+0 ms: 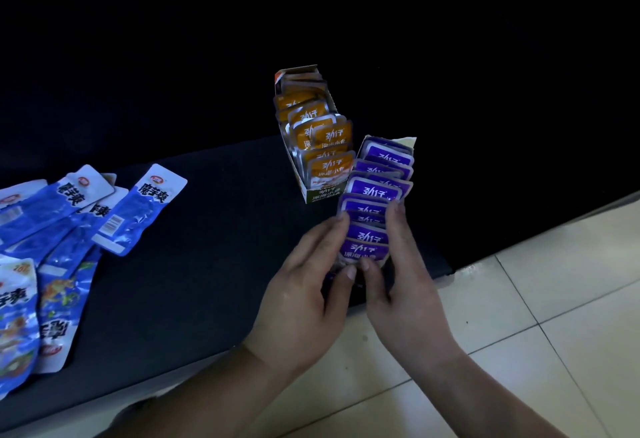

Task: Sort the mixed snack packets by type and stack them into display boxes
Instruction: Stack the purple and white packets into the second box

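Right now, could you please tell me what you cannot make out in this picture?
Head view, purple packets' box: only its rear flap shows; the left hand and right hand cover its front and sides.
Head view, blue packets: pile cut off by the left edge, so no count.
Head view, behind the orange packets' box: everything lost in darkness.

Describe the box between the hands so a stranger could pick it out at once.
On the dark table, two open boxes stand side by side near its right edge. Take the nearer one, the purple box, flanked by the left hand and right hand. Its packets are purple; the orange box beside it holds orange ones.
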A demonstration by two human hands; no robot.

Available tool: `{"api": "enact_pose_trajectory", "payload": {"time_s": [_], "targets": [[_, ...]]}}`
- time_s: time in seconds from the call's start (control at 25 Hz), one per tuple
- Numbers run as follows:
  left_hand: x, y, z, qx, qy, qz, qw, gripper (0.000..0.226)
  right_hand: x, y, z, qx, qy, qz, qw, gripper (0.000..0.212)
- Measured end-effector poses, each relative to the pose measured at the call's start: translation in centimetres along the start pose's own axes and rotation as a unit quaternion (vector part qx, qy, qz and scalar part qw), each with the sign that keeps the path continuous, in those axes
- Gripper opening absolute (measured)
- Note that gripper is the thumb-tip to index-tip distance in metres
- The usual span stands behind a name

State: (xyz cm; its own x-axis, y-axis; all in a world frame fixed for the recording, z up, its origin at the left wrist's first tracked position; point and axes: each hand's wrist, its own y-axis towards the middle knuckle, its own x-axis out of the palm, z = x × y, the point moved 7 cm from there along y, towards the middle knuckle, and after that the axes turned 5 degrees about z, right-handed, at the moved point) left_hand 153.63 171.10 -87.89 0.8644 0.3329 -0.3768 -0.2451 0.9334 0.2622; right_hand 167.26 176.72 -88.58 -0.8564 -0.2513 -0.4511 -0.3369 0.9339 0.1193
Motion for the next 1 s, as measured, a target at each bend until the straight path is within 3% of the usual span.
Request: {"api": "enact_pose_trajectory", "payload": {"time_s": [0.16, 0.32, 0.52, 0.64, 0.72, 0.8, 0.92, 1.0], "targets": [[0.3, 0.6, -0.4, -0.005, 0.067, -0.015, 0.998, 0.065, 0.1, 0.3, 0.7, -0.007, -0.014, -0.007, 1.0, 0.084], [-0.5, 0.8, -2.2, -0.116, -0.021, -0.025, 0.993, 0.068, 0.0, 0.2, 1.3, 0.067, 0.096, 0.008, 0.993, 0.087], [2.6, 1.3, -1.6, -0.171, -0.069, -0.084, 0.979, 0.073, -0.8, 2.1, 2.4, 0.104, 0.065, -0.023, 0.992, 0.082], [3.9, 3.3, -1.3, -0.176, -0.063, -0.093, 0.978, 0.077, -3.8, 5.0, 2.7, 0.091, 0.01, 0.059, 0.994, 0.08], [4.1, 3.7, -1.1, -0.191, -0.055, -0.094, 0.975, 0.078, -5.4, 4.9, 2.5, 0.099, 0.012, 0.143, 0.985, 0.067], [4.0, 3.2, -0.7, -0.199, -0.058, -0.091, 0.974, 0.074, -5.3, 3.2, 2.3, 0.073, 0.025, 0.173, 0.982, 0.049], [3.3, 2.3, -1.8, -0.237, -0.08, -0.062, 0.966, 0.066, -2.5, 0.4, 2.5, 0.017, 0.012, 0.106, 0.994, 0.053], [2.5, 2.2, -2.4, -0.26, -0.084, -0.04, 0.961, 0.063, 0.0, -0.3, 3.2, 0.064, 0.042, 0.028, 0.997, 0.071]]}}
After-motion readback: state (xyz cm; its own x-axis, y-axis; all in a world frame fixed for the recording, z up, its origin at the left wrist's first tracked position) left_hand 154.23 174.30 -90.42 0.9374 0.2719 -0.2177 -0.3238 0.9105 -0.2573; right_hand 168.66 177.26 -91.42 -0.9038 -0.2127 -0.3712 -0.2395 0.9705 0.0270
